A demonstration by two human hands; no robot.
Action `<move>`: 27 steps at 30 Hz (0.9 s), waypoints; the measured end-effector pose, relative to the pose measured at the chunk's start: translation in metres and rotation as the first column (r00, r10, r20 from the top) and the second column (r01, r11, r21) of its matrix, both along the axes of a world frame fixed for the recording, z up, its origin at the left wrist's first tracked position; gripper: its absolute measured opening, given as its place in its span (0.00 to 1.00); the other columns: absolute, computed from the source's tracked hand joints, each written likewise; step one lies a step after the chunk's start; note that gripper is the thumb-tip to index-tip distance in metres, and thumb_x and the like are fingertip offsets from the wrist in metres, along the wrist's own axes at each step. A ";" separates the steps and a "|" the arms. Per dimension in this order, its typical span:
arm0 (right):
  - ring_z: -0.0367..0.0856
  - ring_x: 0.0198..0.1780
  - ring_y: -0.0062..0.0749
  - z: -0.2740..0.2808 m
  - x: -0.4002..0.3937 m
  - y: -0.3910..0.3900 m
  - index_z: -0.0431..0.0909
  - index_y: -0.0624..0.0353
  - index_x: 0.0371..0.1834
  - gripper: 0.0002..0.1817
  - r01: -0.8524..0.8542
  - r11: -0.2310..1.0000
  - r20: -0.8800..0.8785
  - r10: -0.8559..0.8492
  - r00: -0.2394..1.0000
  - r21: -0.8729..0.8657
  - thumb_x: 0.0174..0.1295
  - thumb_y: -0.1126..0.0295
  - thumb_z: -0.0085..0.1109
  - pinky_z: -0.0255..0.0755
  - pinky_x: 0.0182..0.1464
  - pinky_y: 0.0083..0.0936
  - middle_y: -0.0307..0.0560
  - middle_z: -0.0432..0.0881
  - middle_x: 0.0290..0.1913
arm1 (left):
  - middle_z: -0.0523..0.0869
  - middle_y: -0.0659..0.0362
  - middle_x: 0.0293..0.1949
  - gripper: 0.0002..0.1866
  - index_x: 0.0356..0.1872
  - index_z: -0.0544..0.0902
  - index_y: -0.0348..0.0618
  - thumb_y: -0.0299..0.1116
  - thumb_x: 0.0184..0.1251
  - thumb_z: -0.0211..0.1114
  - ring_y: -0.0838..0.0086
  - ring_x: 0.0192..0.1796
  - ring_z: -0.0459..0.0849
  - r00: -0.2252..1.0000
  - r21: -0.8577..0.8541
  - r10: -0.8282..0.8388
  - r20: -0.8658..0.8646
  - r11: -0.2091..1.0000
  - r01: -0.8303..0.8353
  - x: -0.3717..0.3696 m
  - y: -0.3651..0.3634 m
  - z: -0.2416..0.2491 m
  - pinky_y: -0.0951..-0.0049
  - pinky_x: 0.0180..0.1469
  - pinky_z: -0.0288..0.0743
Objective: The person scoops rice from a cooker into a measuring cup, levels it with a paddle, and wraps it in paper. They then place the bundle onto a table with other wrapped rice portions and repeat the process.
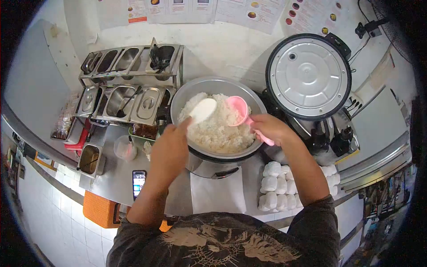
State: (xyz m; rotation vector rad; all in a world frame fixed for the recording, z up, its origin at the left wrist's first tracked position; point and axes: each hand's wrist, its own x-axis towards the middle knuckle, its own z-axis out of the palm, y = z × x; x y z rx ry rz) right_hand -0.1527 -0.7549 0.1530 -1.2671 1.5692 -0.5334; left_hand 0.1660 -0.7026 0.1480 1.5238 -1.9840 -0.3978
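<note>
Closed on the handle of the pink scoop point(237, 110), the fingers of the right hand point(272, 129) are together, while the left hand point(171, 144) grips the white paddle point(205, 110). Both tools are within the rim of the pot point(209, 84), at the rice point(222, 138), toward the far edge of the bench point(118, 171). White wrapped bundles point(279, 187) line the near edge at right; a phone point(139, 181) lies near that edge at left

Wall point(222, 49): white, with papers point(180, 11) stuck up high
Floor point(44, 196): white square tiles
Bench point(116, 175): grey metal, by the wall
Orange box point(98, 209): low, near the bench
Fan point(393, 31): top right corner
</note>
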 end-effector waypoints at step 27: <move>0.85 0.48 0.60 0.012 0.102 0.017 0.74 0.70 0.60 0.22 -0.736 0.672 -0.797 0.400 0.454 -0.082 0.68 0.67 0.52 0.79 0.49 0.47 0.70 0.85 0.44 | 0.78 0.55 0.45 0.27 0.74 0.57 0.27 0.36 0.84 0.45 0.73 0.42 0.78 0.704 -0.096 0.023 -0.710 0.987 -0.129 -0.061 0.043 -0.115 0.72 0.48 0.78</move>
